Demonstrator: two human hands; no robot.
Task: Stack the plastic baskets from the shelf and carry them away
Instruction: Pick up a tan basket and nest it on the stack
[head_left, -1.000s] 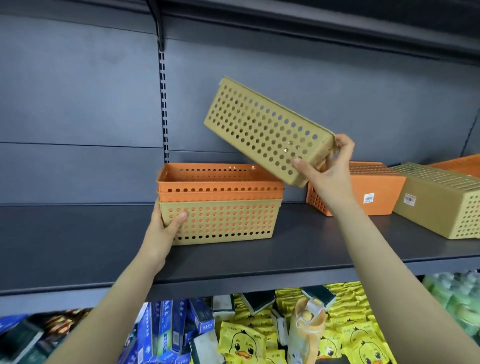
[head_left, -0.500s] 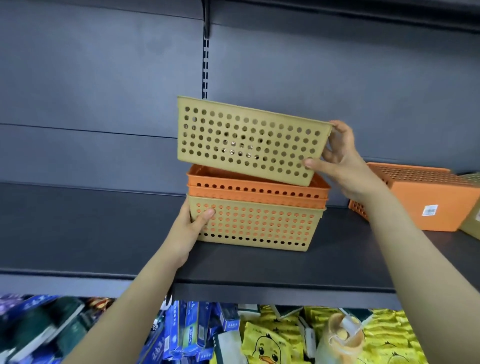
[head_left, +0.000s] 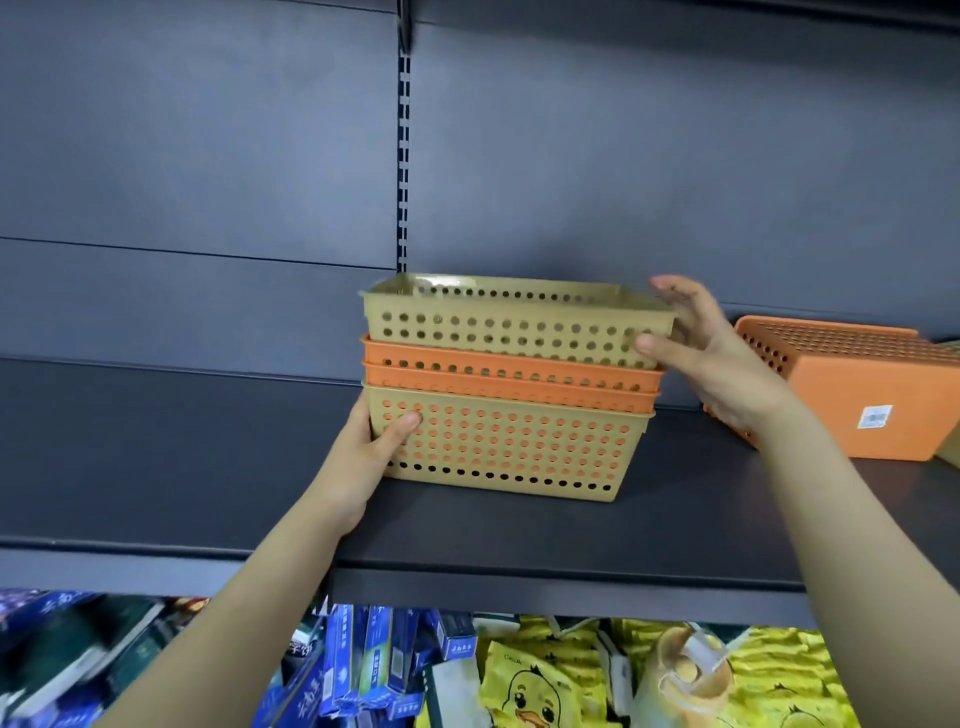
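Observation:
A stack of perforated plastic baskets stands on the dark shelf. The bottom basket is tan, two orange baskets are nested in it, and a tan top basket sits partly sunk into them. My left hand grips the bottom basket's left end, thumb on its front wall. My right hand is at the top basket's right end, thumb pressed on its front wall, fingers spread over the rim. An orange basket lies upside down to the right, with a white label.
The shelf's grey back panel has a slotted upright behind the stack. Below the shelf's front edge lie blue boxes and yellow duck-print packets. A sliver of another basket shows at the far right edge.
My right hand has brought the tan basket from a tilted hold in the air down level into the orange baskets. My left hand has kept its grip on the bottom basket.

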